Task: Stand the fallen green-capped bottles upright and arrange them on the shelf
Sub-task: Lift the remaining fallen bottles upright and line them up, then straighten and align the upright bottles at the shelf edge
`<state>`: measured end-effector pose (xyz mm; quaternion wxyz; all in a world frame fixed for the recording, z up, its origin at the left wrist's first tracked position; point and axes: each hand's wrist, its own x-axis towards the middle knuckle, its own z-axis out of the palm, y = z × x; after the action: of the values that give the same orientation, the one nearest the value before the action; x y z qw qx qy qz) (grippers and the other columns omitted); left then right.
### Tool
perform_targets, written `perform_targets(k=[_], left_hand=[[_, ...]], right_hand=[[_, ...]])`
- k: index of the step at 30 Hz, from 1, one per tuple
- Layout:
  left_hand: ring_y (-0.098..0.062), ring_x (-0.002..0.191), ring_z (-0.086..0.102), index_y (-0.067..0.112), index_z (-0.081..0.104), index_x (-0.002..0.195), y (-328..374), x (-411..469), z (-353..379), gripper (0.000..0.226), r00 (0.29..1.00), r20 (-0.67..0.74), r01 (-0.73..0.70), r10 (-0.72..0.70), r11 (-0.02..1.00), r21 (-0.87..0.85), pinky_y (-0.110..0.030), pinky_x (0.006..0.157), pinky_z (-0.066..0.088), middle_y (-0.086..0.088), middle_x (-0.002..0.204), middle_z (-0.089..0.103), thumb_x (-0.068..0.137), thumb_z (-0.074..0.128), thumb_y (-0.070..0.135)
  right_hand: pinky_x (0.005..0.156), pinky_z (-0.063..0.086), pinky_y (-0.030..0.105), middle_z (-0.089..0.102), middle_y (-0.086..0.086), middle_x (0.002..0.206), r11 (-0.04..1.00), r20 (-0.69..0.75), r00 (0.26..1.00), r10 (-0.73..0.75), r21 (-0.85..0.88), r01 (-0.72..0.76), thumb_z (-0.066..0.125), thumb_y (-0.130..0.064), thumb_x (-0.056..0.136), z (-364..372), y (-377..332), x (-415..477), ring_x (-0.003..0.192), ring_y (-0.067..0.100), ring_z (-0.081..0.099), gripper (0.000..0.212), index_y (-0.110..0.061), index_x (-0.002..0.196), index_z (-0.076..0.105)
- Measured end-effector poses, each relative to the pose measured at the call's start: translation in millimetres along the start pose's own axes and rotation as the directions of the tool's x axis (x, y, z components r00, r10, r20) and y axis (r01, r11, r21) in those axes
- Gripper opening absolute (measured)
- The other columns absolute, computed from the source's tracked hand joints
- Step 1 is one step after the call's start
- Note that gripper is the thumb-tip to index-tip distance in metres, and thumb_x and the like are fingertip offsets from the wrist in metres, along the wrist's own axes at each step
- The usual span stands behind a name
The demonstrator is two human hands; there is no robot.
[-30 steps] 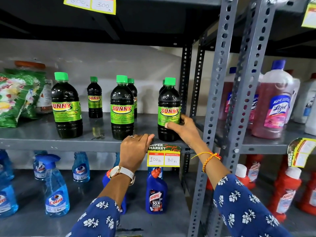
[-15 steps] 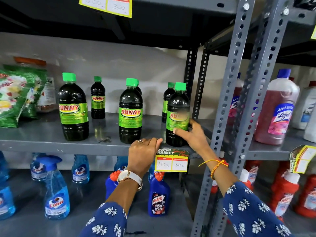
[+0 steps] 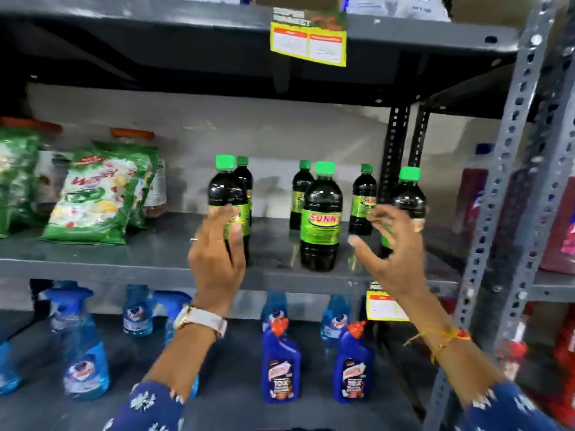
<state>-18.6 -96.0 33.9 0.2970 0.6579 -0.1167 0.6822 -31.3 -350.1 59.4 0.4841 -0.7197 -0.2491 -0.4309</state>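
Several dark Sunny bottles with green caps stand upright on the grey middle shelf [image 3: 124, 253]. Three are in front: a left bottle [image 3: 226, 188], a middle bottle [image 3: 322, 219] and a right bottle [image 3: 409, 197]. Smaller-looking ones stand behind, such as the back bottle [image 3: 362, 197]. My left hand [image 3: 217, 256] is raised in front of the left bottle's label with its fingers stretched up; blur hides whether it touches. My right hand [image 3: 392, 253] hovers before the right bottle, fingers spread, holding nothing.
Green detergent packets [image 3: 90, 197] lean at the shelf's left. Blue spray bottles [image 3: 84, 362] and blue toilet-cleaner bottles [image 3: 280, 365] fill the lower shelf. A perforated metal post [image 3: 504, 213] stands right, pink bottles [image 3: 560, 228] beyond. Yellow price tags [image 3: 309, 38] hang on shelf edges.
My right hand has let go of the right bottle and spread its fingers. My left hand rose from the shelf edge to the left front bottle. The view shifted left.
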Motion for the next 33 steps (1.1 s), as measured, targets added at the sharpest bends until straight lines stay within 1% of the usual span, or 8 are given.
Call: perform_targets(k=[1, 3, 5, 8, 10, 13, 18, 33], left_hand=[[-0.028, 0.106, 0.053, -0.006, 0.058, 0.114, -13, 6, -4, 0.047, 0.999, 0.028, 0.041, -0.042, 0.999, 0.036, -0.028, 0.092, 0.039, -0.020, 0.116, 0.061, 0.097, 0.042, 0.036], [-0.031, 0.124, 0.042, -0.004, 0.043, 0.133, -28, 12, -9, 0.071, 0.958, 0.192, 0.205, -0.213, 0.977, 0.064, -0.034, 0.103, 0.033, -0.021, 0.133, 0.047, 0.086, 0.058, 0.047], [-0.029, 0.129, 0.038, 0.006, 0.027, 0.144, -35, 11, -11, 0.096, 0.833, 0.388, 0.374, -0.395, 0.918, 0.131, -0.040, 0.103, 0.035, -0.016, 0.142, 0.041, 0.074, 0.069, 0.056], [-0.031, 0.107, 0.057, 0.012, 0.040, 0.131, -41, 5, -10, 0.088, 0.696, 0.529, 0.372, -0.485, 0.874, 0.313, -0.037, 0.082, 0.045, -0.011, 0.118, 0.061, 0.067, 0.067, 0.066], [-0.033, 0.097, 0.061, 0.011, 0.043, 0.121, -43, 1, -10, 0.080, 0.656, 0.544, 0.305, -0.523, 0.843, 0.443, -0.036, 0.073, 0.045, -0.011, 0.108, 0.065, 0.070, 0.061, 0.070], [-0.032, 0.093, 0.063, 0.011, 0.047, 0.117, -44, -5, -11, 0.076, 0.705, 0.493, 0.293, -0.510, 0.842, 0.452, -0.032, 0.067, 0.043, -0.009, 0.103, 0.067, 0.071, 0.060, 0.070], [-0.028, 0.086, 0.064, 0.012, 0.049, 0.115, -44, -6, -12, 0.074, 0.727, 0.470, 0.317, -0.501, 0.852, 0.417, -0.029, 0.061, 0.039, -0.006, 0.097, 0.068, 0.070, 0.062, 0.069], [-0.031, 0.085, 0.064, 0.013, 0.050, 0.121, -42, -10, -8, 0.077, 0.751, 0.443, 0.295, -0.490, 0.848, 0.440, -0.031, 0.065, 0.042, -0.008, 0.095, 0.069, 0.069, 0.062, 0.070]], right_hand=[[0.094, 0.043, 0.019, 0.053, -0.003, 0.110, 0.997, 0.065, 0.996, 0.066, 0.025, -0.068, 0.077, -0.027, 0.068, 17, -3, 4, 0.103, 0.009, 0.055, 0.051, -0.027, 0.111, 0.049], [0.092, 0.042, 0.020, 0.053, -0.003, 0.116, 0.975, 0.128, 0.969, 0.213, 0.036, -0.219, 0.080, -0.026, 0.067, 43, -5, 13, 0.104, 0.009, 0.055, 0.062, -0.021, 0.119, 0.047], [0.088, 0.044, 0.022, 0.056, 0.000, 0.116, 0.945, 0.105, 0.942, 0.318, 0.044, -0.324, 0.083, -0.027, 0.063, 59, -5, 19, 0.103, 0.013, 0.057, 0.068, -0.014, 0.117, 0.043], [0.082, 0.043, 0.022, 0.059, 0.000, 0.106, 0.905, 0.110, 0.899, 0.424, -0.004, -0.426, 0.084, -0.021, 0.062, 66, -8, 17, 0.096, 0.013, 0.057, 0.062, -0.021, 0.105, 0.040], [0.078, 0.039, 0.019, 0.058, -0.002, 0.102, 0.891, 0.206, 0.867, 0.454, -0.108, -0.441, 0.084, -0.018, 0.063, 68, -8, 10, 0.093, 0.012, 0.054, 0.054, -0.026, 0.096, 0.042], [0.081, 0.040, 0.026, 0.057, -0.001, 0.099, 0.876, 0.225, 0.853, 0.471, -0.233, -0.422, 0.083, -0.018, 0.062, 66, -5, 4, 0.091, 0.014, 0.052, 0.054, -0.024, 0.096, 0.041], [0.080, 0.041, 0.027, 0.057, -0.003, 0.096, 0.879, 0.223, 0.860, 0.458, -0.254, -0.403, 0.083, -0.020, 0.061, 65, -8, 5, 0.089, 0.015, 0.054, 0.050, -0.032, 0.084, 0.041], [0.074, 0.040, 0.024, 0.057, -0.004, 0.093, 0.870, 0.210, 0.858, 0.470, -0.278, -0.408, 0.083, -0.024, 0.060, 66, 1, 4, 0.083, 0.013, 0.054, 0.066, -0.012, 0.111, 0.044]])
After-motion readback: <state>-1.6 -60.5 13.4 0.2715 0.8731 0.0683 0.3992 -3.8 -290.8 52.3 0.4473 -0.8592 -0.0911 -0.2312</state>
